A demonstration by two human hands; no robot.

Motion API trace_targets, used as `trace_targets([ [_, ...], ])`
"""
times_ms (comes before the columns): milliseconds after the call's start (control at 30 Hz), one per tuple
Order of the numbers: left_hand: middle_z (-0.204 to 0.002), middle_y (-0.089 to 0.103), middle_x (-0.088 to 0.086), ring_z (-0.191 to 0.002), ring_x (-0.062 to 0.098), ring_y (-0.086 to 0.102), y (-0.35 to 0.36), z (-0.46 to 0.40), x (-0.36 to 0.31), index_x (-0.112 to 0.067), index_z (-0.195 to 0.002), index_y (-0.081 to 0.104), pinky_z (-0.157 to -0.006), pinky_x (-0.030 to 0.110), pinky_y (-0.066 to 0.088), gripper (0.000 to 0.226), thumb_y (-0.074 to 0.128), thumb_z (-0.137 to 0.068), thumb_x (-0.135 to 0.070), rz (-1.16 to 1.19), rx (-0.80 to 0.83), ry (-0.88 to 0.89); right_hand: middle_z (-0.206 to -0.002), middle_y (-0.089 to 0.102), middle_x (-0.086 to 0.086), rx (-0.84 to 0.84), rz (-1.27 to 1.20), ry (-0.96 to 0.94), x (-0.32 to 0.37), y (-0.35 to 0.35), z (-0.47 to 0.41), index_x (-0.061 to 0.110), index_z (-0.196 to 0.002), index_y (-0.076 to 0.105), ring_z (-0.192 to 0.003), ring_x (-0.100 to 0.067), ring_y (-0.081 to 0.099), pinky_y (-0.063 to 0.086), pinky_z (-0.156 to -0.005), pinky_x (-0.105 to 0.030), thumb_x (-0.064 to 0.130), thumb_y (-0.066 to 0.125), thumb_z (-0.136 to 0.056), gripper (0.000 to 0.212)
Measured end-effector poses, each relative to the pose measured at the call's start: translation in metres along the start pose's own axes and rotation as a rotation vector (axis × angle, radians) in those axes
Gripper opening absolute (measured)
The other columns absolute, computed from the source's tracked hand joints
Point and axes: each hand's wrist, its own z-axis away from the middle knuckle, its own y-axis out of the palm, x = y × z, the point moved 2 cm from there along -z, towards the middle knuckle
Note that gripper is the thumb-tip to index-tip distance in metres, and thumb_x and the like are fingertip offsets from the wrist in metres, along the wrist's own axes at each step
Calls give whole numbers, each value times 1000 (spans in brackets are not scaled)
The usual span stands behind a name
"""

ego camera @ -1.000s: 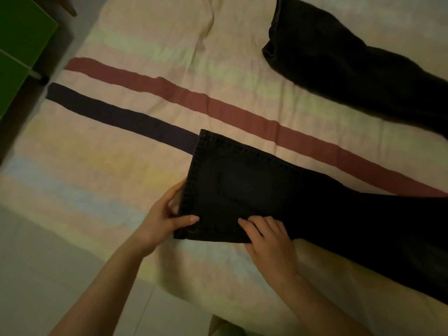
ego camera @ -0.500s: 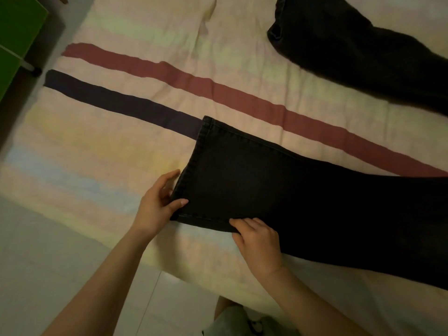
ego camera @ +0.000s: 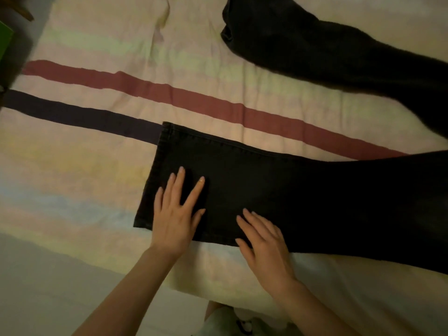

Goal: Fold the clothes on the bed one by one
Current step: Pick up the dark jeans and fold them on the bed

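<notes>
A pair of dark jeans lies spread on the striped bedsheet (ego camera: 97, 166). The near trouser leg (ego camera: 278, 190) lies flat, its hem pointing left. My left hand (ego camera: 175, 214) rests flat on that leg near the hem, fingers straight and spread. My right hand (ego camera: 264, 241) lies flat on the leg's near edge, just right of the left one, fingers relaxed. The far trouser leg (ego camera: 327, 52) stretches across the upper right of the bed, its hem open toward the left.
The sheet has a red stripe (ego camera: 194, 100) and a dark purple stripe (ego camera: 72, 115) running across it. The bed's near edge runs by my forearms, with pale floor (ego camera: 48, 294) below. A green object (ego camera: 4, 42) stands at the far left.
Both hands let go of the hem's near corner and edge and now lie flat on top of the leg. The leg lies flatter on the sheet.
</notes>
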Motion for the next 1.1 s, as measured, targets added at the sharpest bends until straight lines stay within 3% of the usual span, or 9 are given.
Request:
trace_targets([
  [200,-158,12,9,-143,25,14,27,-34,-65,-28,-151,17,-114,43,8,66,33,-93,-53,-159,121,129,-144,43,-12,-50,266,247,-80,-30,-9,15,-138,41,-130,-31,43,33,-101,-55,41,49,-86,58],
  [333,-158,12,9,-143,24,17,38,-58,-100,-27,-151,13,-115,43,11,68,19,-91,-59,-209,158,194,-152,29,-12,-24,337,422,-138,-49,-7,16,-144,31,-137,-31,30,20,-107,-57,48,24,-91,63],
  [433,-157,-19,5,-144,21,-10,45,-69,-122,-32,-147,-22,-115,39,-8,75,0,-84,-68,-235,182,255,-154,20,-15,28,329,552,-175,-55,7,16,-147,23,-140,-33,23,20,-108,-59,55,12,-93,68],
  [500,-149,-37,2,-141,20,-23,53,-73,-127,-34,-136,-40,-113,41,-14,76,-15,-75,-73,-245,251,251,-155,16,-16,86,303,556,-190,-52,14,18,-148,17,-141,-33,18,23,-107,-59,60,8,-91,72],
  [600,-146,-42,1,-141,21,-24,57,-79,-129,-34,-134,-40,-112,43,-14,84,-30,-63,-77,-298,305,217,-156,8,-14,120,298,525,-201,-45,18,21,-148,7,-142,-30,8,21,-107,-57,66,15,-88,76],
  [767,-149,-37,5,-141,24,-21,56,-84,-131,-33,-138,-37,-111,42,-15,92,-35,-58,-78,-368,363,178,-153,-26,-4,174,279,506,-206,-41,17,29,-144,-20,-141,-24,-17,-2,-113,-52,70,-4,-83,75],
  [900,-157,15,11,-141,28,23,46,-95,-148,-27,-151,11,-110,45,10,81,9,-87,-75,-380,312,216,-154,22,-12,124,289,506,-205,-59,12,21,-146,22,-139,-30,18,13,-108,-54,62,17,-87,72],
  [1000,-157,15,11,-142,27,17,35,-121,-173,-27,-151,14,-111,46,12,74,12,-91,-69,-350,235,302,-149,35,-11,77,279,462,-216,-83,0,21,-142,33,-135,-30,28,25,-105,-56,53,27,-86,64],
  [1100,-159,2,9,-145,29,7,25,-159,-193,-32,-151,0,-116,44,7,70,5,-90,-65,-336,152,355,-140,48,-9,6,268,430,-233,-115,-27,18,-134,47,-128,-29,45,34,-99,-53,46,40,-88,54],
])
